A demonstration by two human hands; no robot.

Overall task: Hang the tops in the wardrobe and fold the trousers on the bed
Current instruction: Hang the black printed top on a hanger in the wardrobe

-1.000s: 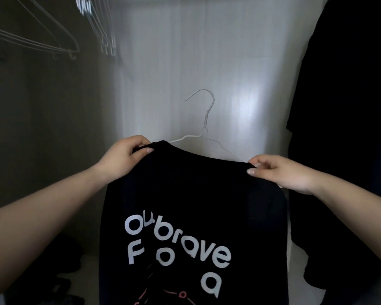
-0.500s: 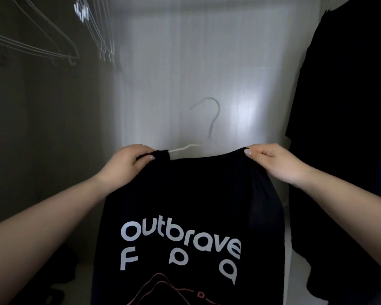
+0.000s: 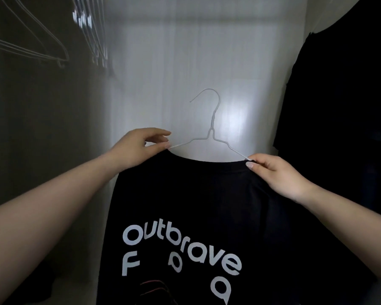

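Since half a second ago the collar has dropped lower on the white wire hanger, so both of its sloping arms and the neck twist now show above the fabric; before, the shirt edge hid most of it. Both hands have shifted from bunching the shirt's top edge to the hanger ends.

Nearest: black t-shirt, held up in front of the person inside the wardrobe, on the hanger, back facing camera, white print "outbrave" plus partial letters below, a reddish graphic at the bottom edge. Not yet on any rail.

Left hand sits at the shirt's left shoulder, thumb and forefinger pinching the left hanger arm where it enters the collar, other fingers loosely extended. Right hand pinches the right hanger arm and collar edge between thumb and curled fingers at the right shoulder.

Hanger hook stands upright above the collar, free in the air, touching nothing.

Further back: pale wardrobe back wall with a bright reflection. Upper left, empty wire hangers, partly blurred. Right edge, dark garments hanging, detail too dark to tell. Lower left, a dark heap on the wardrobe floor, unclear what.
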